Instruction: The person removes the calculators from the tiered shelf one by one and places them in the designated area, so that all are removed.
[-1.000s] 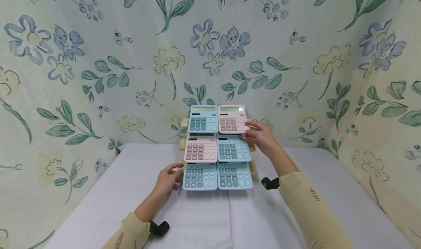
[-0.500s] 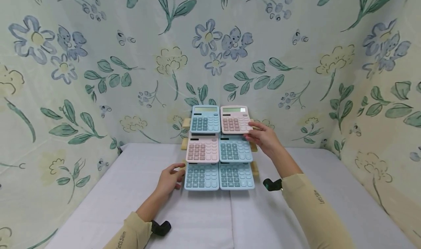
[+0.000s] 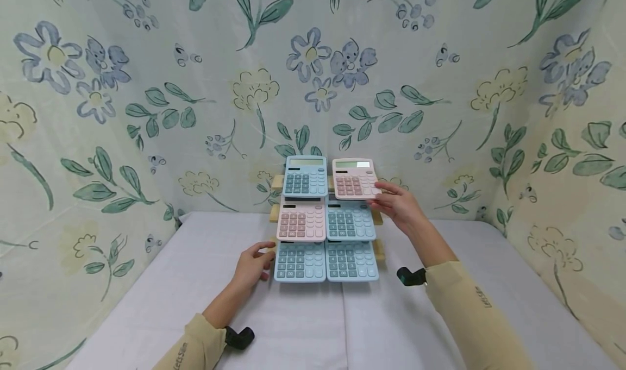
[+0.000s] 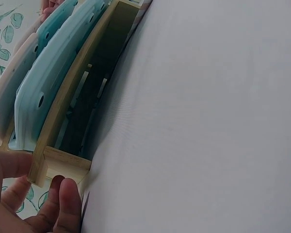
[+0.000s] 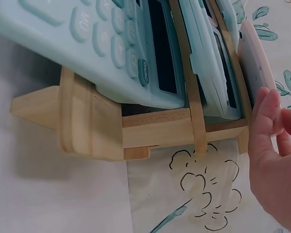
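Observation:
My right hand (image 3: 397, 204) pinches the right edge of a pink calculator (image 3: 353, 179) at the top right of a tiered wooden rack (image 5: 157, 128). In the right wrist view, thumb and fingers close on this calculator's edge, and it stands apart from the rack's rear bar. Low on the left side, my left hand (image 3: 251, 267) holds the rack's end, fingers and thumb around the wooden corner in the left wrist view. Beside the pink one leans a blue calculator (image 3: 305, 177). Below are another pink calculator (image 3: 300, 220) and several blue ones, including a front blue calculator (image 3: 352, 261).
The rack stands on a white cloth-covered table (image 3: 205, 283) close to a floral curtain (image 3: 313, 87) at the back and sides. Black wrist cameras, such as the left one (image 3: 239, 338), sit below the sleeves.
My right hand has drawn the top pink calculator to the right, widening the gap beside the blue one and tilting it slightly. My left hand stays at the rack's corner.

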Demonstrator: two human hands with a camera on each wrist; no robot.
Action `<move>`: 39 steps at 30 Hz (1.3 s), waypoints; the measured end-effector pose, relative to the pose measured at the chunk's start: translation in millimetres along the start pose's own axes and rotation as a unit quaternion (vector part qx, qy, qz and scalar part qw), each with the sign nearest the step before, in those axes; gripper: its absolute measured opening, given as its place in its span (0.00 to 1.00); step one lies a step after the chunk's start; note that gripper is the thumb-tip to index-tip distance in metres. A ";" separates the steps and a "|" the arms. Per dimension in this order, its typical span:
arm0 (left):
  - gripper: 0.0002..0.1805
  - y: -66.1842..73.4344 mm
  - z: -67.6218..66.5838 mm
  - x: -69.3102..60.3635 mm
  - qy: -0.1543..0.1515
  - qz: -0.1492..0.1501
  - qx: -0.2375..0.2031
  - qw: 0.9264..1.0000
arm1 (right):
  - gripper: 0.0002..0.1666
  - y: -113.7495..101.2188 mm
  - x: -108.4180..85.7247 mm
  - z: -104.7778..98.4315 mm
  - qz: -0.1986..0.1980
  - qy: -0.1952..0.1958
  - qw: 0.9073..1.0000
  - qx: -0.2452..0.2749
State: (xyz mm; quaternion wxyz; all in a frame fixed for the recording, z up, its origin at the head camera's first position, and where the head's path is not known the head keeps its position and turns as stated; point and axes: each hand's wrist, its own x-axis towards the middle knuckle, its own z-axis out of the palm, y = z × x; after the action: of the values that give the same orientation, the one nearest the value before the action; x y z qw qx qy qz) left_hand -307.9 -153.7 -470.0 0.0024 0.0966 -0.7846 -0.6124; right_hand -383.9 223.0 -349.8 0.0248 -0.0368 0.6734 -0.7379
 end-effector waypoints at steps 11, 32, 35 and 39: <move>0.18 0.7 -1.0 -1.8 -0.005 0.004 -0.002 1.000 | 0.31 -7.0 -10.2 -16.6 0.006 0.022 1.000 -0.006; 0.19 1.2 -0.8 -2.3 -0.004 0.006 0.006 1.000 | 0.38 -8.6 -31.3 -68.7 0.003 0.018 1.000 0.003; 0.19 1.4 -0.7 -2.4 -0.003 0.006 0.004 1.000 | 0.39 -8.6 -34.8 -75.6 0.006 0.020 1.000 0.013; 0.19 1.1 -0.7 -2.8 -0.003 0.004 0.004 1.000 | 0.40 -8.5 -40.4 -85.8 0.012 0.019 1.000 0.020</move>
State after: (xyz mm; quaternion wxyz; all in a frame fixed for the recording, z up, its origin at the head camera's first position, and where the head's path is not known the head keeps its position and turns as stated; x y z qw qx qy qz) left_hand -305.3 -153.7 -468.4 0.0020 0.0912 -0.7872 -0.6099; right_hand -351.0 312.3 -350.0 0.0216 -0.0143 0.6591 -0.7516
